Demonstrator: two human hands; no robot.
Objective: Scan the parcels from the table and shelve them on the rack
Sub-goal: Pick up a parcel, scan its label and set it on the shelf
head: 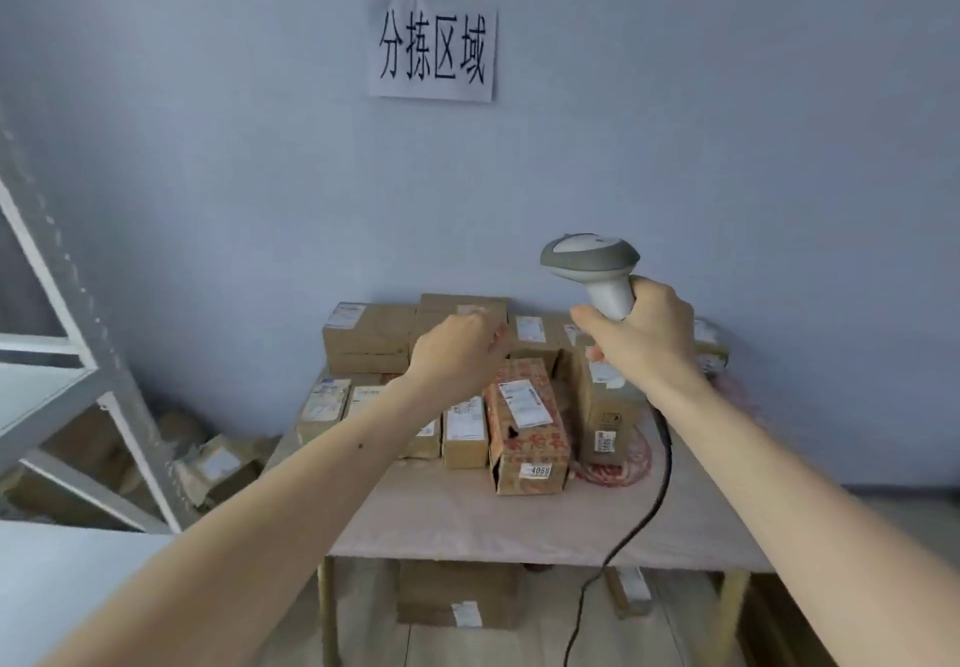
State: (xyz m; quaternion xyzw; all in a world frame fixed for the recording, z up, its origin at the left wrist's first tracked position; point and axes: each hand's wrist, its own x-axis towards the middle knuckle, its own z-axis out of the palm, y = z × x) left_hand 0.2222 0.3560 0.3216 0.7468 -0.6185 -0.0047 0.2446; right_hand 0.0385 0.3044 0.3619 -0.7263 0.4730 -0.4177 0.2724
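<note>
Several brown cardboard parcels with white labels crowd the back of a small table. One red-printed parcel lies nearest me, label up. My right hand grips the handle of a grey barcode scanner, held upright above the parcels, its black cable hanging down over the table's front edge. My left hand hovers over the middle parcels with fingers curled and nothing visibly in it.
A grey metal rack stands at the left with a white shelf board. Crumpled boxes lie on the floor behind it. One box sits under the table. A paper sign hangs on the wall.
</note>
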